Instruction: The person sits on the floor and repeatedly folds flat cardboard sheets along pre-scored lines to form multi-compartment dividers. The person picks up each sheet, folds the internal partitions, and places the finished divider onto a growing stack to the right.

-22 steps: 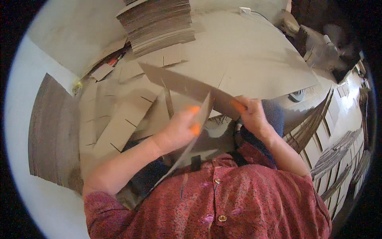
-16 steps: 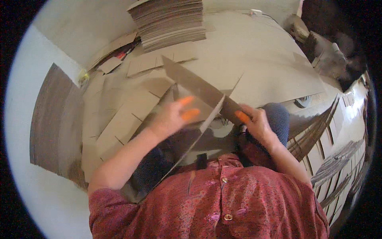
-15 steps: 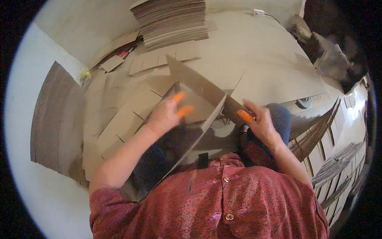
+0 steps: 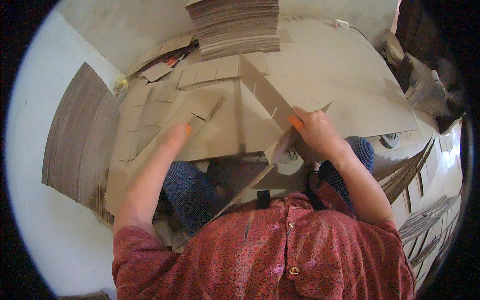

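My right hand [image 4: 320,131], with an orange cover on a finger, is closed round two slotted cardboard strips where they cross. One strip [image 4: 265,92] stands on edge and slants toward the far left. The other strip [image 4: 279,148] runs from under the hand back toward my shirt, seen mostly as a thin edge. At the left, my left hand [image 4: 176,137] is closed at the near side of another slotted cardboard strip [image 4: 207,106] over the table. Its fingertips are mostly hidden, and one orange finger cover shows.
A tall stack of cardboard [image 4: 237,30] stands at the back of the table [image 4: 345,75]. More cardboard sheets [image 4: 80,140] stack by the left wall. Slotted strips [image 4: 210,72] lie flat near the stack. Partitioned cardboard pieces [image 4: 420,200] fill the right side, beside my knee [image 4: 357,155].
My left hand has moved left and down, away from the crossed strips, and closed on another strip. My right hand has shifted up toward the crossing. The view has shifted slightly.
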